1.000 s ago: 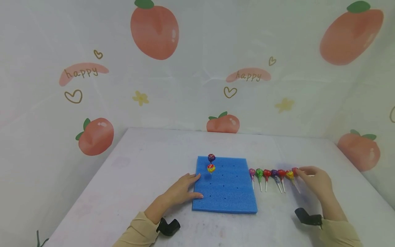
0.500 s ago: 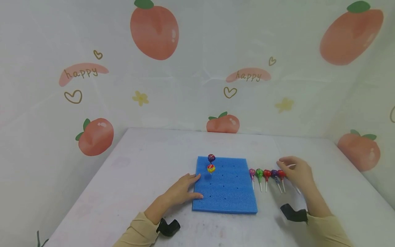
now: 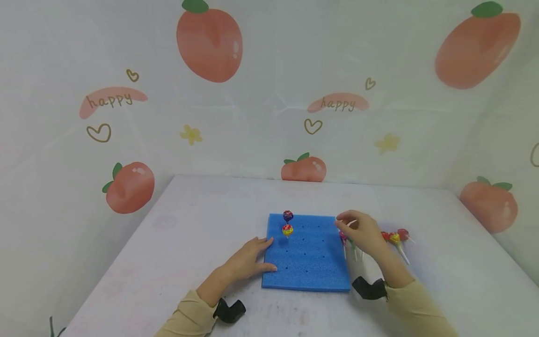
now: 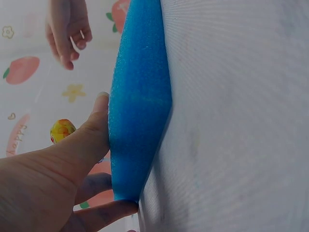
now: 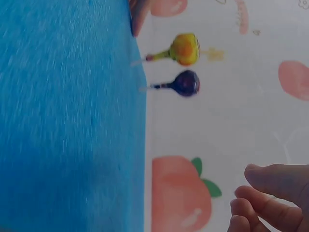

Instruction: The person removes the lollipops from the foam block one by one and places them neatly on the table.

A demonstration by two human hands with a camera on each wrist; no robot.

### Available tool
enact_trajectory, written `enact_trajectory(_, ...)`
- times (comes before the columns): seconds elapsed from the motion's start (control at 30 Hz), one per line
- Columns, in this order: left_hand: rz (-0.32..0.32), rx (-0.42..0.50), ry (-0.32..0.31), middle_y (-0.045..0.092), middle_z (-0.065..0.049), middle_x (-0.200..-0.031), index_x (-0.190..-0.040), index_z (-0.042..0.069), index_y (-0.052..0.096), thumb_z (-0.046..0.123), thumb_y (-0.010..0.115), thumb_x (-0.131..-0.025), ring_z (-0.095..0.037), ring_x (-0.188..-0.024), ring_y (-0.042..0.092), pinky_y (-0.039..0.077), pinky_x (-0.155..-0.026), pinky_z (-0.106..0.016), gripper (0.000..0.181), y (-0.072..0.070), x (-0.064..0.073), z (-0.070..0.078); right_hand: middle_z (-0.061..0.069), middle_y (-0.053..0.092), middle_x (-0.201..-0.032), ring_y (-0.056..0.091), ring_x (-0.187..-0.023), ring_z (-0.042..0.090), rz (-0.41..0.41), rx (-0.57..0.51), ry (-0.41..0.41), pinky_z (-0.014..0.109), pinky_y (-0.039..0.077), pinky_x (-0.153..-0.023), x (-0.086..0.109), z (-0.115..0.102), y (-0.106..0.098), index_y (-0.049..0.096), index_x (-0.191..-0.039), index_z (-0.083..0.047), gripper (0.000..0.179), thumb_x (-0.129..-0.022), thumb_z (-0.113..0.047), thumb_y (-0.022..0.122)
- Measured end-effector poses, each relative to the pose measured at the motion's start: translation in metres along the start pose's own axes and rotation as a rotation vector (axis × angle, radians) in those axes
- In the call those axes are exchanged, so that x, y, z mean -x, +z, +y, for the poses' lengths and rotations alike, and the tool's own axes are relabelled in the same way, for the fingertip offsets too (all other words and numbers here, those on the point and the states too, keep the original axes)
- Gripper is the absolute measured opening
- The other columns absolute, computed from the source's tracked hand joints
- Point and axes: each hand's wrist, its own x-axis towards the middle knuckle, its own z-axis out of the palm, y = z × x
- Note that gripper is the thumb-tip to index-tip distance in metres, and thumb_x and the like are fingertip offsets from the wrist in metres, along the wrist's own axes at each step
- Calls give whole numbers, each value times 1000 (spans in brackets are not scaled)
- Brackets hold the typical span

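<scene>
My left hand (image 3: pixel 250 260) rests at the left edge of a blue foam board (image 3: pixel 311 276) dotted with small holes, its fingers spread. In the left wrist view the thumb (image 4: pixel 91 125) lies on the board's face and other fingers touch its side. Two lollipops stand in the board near its far left: a dark purple one (image 3: pixel 288 216) and a yellow one (image 3: pixel 287 230). Over the board's right edge hovers my right hand (image 3: pixel 364 233), its fingers loosely bent with nothing between them in the right wrist view. It partly hides a pink lollipop (image 3: pixel 343 237) and its neighbours.
Right of my right hand, a red lollipop (image 3: pixel 385 236), a yellow-red lollipop (image 3: pixel 395 238) and a pinkish-red lollipop (image 3: pixel 403 234) lie on the white table (image 3: pixel 202 210). A printed curtain (image 3: pixel 252 117) stands behind the table.
My right hand has moved left from the pinkish-red lollipop at the row's right end, over the other lollipops, to the board's right edge. My left hand has stayed in place.
</scene>
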Motion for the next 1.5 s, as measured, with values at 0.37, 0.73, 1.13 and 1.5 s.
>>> enact_trajectory(0.37,-2,0,0,38,-19,-147,-142,4,37,42,66,-84,-42,-139,26,27,-111,-57,76,0,0,-1,12,66,-89,58,-69,14,-89,-52,-109,18,47,-58,-7,-22,35,65,-103,1,24,-87,-17,65)
enact_trajectory(0.73,3,-11,4,39,-20,-146,-142,4,37,43,64,-84,-43,-139,28,29,-110,-57,75,-1,1,1,9,68,-88,60,-70,11,-162,-60,-195,18,48,-60,-13,-25,68,66,-104,-1,23,-85,-16,67)
enact_trajectory(1.13,-2,-7,15,39,-20,-146,-142,3,38,44,64,-84,-43,-138,28,29,-109,-58,75,-1,0,0,12,69,-92,64,-76,18,-229,-98,-201,23,53,-63,-19,-30,84,64,-105,0,27,-85,-19,68)
enact_trajectory(1.5,-2,-3,6,40,-20,-145,-141,3,39,43,66,-83,-44,-138,28,29,-109,-58,76,-3,2,3,12,68,-92,64,-77,18,-255,-119,-178,23,53,-63,-22,-31,94,65,-104,-1,27,-85,-20,68)
